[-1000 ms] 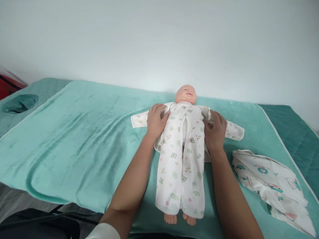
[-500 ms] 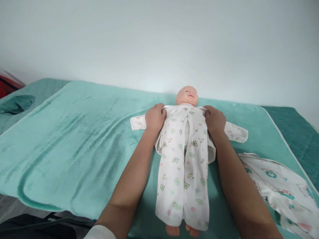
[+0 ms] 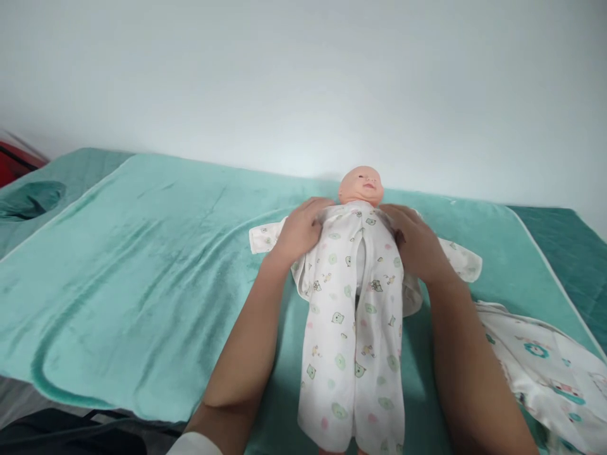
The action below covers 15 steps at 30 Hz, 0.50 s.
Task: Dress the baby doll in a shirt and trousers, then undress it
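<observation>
A baby doll (image 3: pixel 363 184) lies on its back with its head toward the wall. White printed baby pants (image 3: pixel 334 316) cover its front from just under the chin down to the feet, with a slit at the crotch. Beneath them, a white printed shirt shows its sleeve (image 3: pixel 462 259) at the right. My left hand (image 3: pixel 303 227) rests on the upper left edge of the pants, fingers stretched over the cloth and thumb apart. On the opposite edge lies my right hand (image 3: pixel 412 237), fingers flat over the doll's chest side and slightly blurred.
A green plush blanket (image 3: pixel 142 272) with wrinkles covers the bed under the doll. Another white printed garment (image 3: pixel 545 360) lies folded at the right. Behind the bed rises a pale wall (image 3: pixel 284 82). A red object (image 3: pixel 16 164) stands at the far left.
Both hands have let the stretched waist of the pants go slack and moved inward onto the doll's chest. The waist edge looks narrower, and the view has shifted slightly.
</observation>
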Each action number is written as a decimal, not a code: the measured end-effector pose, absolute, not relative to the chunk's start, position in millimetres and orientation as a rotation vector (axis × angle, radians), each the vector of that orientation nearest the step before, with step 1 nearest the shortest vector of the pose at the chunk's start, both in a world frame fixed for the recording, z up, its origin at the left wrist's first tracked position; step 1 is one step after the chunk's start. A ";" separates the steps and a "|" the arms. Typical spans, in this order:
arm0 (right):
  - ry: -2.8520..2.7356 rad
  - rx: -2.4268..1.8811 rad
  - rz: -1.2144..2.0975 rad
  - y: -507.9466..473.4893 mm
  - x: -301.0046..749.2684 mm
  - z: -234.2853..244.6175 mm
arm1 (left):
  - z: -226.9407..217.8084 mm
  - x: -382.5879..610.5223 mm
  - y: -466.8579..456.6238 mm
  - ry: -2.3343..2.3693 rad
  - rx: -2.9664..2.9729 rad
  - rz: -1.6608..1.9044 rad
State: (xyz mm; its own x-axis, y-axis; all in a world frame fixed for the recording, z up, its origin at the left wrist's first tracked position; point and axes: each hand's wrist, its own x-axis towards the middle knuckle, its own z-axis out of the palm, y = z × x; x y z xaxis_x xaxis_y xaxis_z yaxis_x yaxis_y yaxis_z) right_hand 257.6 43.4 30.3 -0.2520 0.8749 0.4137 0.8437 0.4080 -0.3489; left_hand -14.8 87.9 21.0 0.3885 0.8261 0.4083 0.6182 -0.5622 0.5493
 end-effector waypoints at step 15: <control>-2.206 -1.977 0.066 52.5 294.1 11.2 | 7.0 -19.6 88.4 1.720 2.409 0.483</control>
State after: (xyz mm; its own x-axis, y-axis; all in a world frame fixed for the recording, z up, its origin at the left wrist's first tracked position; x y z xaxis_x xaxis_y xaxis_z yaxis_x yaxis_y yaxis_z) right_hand 294.1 52.5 11.2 -0.1009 0.9896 0.1030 0.9816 0.1159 -0.1517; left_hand -19.6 88.4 7.0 0.2938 0.9396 0.1757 0.8938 -0.3352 0.2980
